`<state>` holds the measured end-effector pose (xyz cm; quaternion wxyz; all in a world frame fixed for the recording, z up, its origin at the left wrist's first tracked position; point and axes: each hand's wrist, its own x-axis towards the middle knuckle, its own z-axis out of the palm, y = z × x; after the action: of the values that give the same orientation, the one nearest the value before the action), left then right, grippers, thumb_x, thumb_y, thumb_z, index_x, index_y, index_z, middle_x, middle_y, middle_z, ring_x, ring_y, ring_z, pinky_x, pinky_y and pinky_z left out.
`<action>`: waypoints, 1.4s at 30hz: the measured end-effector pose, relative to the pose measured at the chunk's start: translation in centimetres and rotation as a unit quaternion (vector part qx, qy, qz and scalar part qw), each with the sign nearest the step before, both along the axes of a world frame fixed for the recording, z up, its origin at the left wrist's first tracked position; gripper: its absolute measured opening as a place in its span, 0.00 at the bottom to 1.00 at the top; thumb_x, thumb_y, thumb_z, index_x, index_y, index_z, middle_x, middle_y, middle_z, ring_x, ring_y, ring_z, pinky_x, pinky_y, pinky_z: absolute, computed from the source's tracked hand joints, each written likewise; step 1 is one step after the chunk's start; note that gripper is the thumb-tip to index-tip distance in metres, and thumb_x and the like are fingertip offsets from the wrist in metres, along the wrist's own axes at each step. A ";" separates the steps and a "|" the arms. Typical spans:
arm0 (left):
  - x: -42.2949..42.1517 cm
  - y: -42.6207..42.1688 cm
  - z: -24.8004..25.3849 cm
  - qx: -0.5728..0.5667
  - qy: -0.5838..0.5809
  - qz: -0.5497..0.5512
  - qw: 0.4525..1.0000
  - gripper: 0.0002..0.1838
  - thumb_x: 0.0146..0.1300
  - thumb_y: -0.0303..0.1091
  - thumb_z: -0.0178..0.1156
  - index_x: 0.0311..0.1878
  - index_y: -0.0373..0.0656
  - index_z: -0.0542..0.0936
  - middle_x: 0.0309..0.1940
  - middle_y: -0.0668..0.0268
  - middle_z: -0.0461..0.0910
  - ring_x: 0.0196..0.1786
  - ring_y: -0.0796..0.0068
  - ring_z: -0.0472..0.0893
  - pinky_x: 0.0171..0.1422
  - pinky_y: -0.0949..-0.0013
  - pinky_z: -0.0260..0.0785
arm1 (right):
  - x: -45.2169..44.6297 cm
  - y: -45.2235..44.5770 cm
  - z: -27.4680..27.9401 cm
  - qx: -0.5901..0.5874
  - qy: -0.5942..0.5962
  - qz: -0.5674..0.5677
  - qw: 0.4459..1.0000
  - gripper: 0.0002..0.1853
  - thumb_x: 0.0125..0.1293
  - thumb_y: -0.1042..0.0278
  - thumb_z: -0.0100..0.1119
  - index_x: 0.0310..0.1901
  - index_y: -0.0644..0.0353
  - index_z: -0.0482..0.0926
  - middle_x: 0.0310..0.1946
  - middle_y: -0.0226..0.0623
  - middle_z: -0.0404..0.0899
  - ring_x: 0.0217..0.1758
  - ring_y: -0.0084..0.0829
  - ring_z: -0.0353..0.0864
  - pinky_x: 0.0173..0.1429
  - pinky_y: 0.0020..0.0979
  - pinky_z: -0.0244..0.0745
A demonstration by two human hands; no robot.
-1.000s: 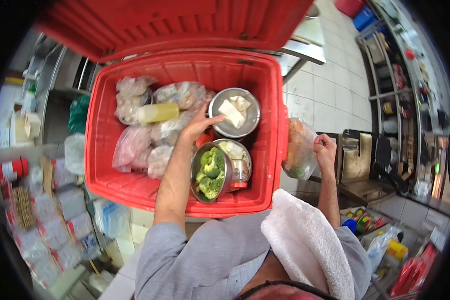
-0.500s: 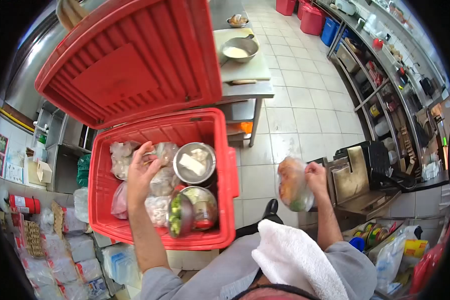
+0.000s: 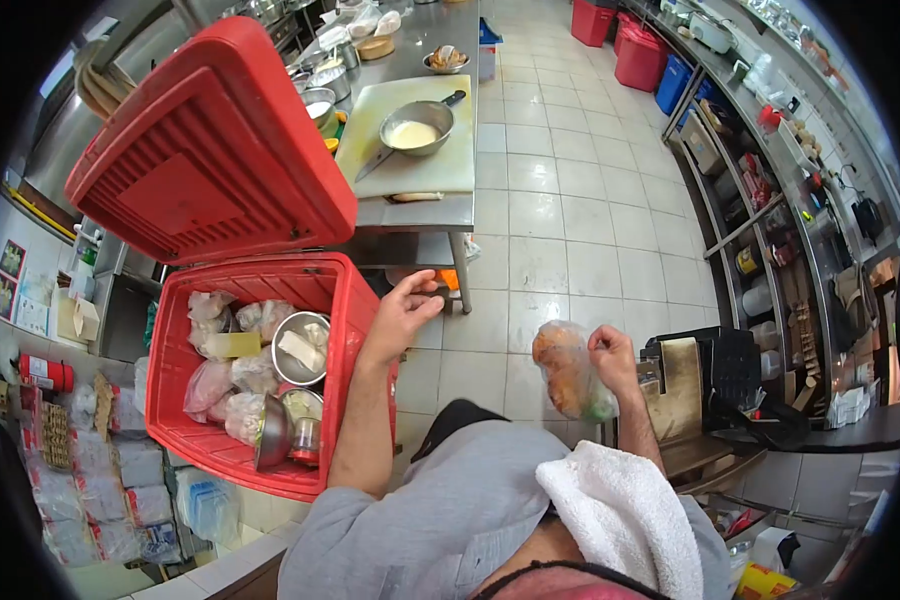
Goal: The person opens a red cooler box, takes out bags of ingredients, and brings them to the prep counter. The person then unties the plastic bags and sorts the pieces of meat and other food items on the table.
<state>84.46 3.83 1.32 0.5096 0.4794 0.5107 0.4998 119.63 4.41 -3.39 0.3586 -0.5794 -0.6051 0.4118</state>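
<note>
My right hand (image 3: 613, 360) is closed on the top of a clear plastic bag (image 3: 562, 370). Orange-brown food shows inside the bag, with something green near its bottom. Holding nothing, my left hand (image 3: 406, 315) hovers just right of the red cooler (image 3: 285, 281), fingers loosely bent and apart. The cooler's lid (image 3: 215, 150) stands raised. Inside are several bags of food (image 3: 210, 385), a metal bowl (image 3: 301, 375) with a white block and pale pieces, a tilted metal bowl (image 3: 274, 435) and a jar (image 3: 305, 440) with a red lower part.
Beyond the cooler, a steel table (image 3: 458, 212) carries a cutting board (image 3: 370, 110), a pan (image 3: 432, 128) with pale contents and a knife (image 3: 374, 163). A black case (image 3: 715, 375) stands at my right. Loaded shelves (image 3: 760, 235) line the right wall.
My left hand has moved right, from over the cooler's contents to outside its rim. The view has turned, so the cooler sits farther left. The right hand still holds the bag.
</note>
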 end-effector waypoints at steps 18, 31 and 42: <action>-3.6 35.3 -7.8 -0.078 -0.254 0.376 0.888 0.23 0.60 0.39 0.57 0.51 0.33 0.62 0.49 0.51 0.69 0.33 0.56 0.80 0.34 0.60 0.77 | 6.2 34.5 3.1 0.010 0.030 -0.061 0.998 0.08 0.42 0.86 0.47 0.22 0.59 0.70 0.16 0.19 0.63 0.19 0.12 0.58 0.22 0.18 0.52; -4.9 45.5 -1.1 -0.015 -0.149 0.517 0.843 0.14 0.57 0.30 0.50 0.43 0.31 0.68 0.33 0.54 0.75 0.26 0.57 0.81 0.31 0.63 0.79 | 5.9 68.6 5.3 0.068 -0.033 0.110 0.991 0.06 0.46 0.84 0.45 0.22 0.62 0.70 0.16 0.23 0.64 0.22 0.16 0.62 0.24 0.23 0.58; -10.6 66.4 -4.3 -0.003 -0.159 0.542 0.825 0.15 0.57 0.31 0.48 0.41 0.25 0.70 0.30 0.51 0.78 0.29 0.59 0.82 0.35 0.64 0.79 | -7.4 96.2 12.2 0.090 0.096 0.268 0.954 0.17 0.38 0.87 0.51 0.34 0.62 0.74 0.28 0.26 0.72 0.30 0.19 0.71 0.33 0.21 0.67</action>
<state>73.82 70.19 -2.99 0.2318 0.0376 0.6014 0.7636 112.25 100.64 8.85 0.3422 -0.3193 -0.7351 0.4905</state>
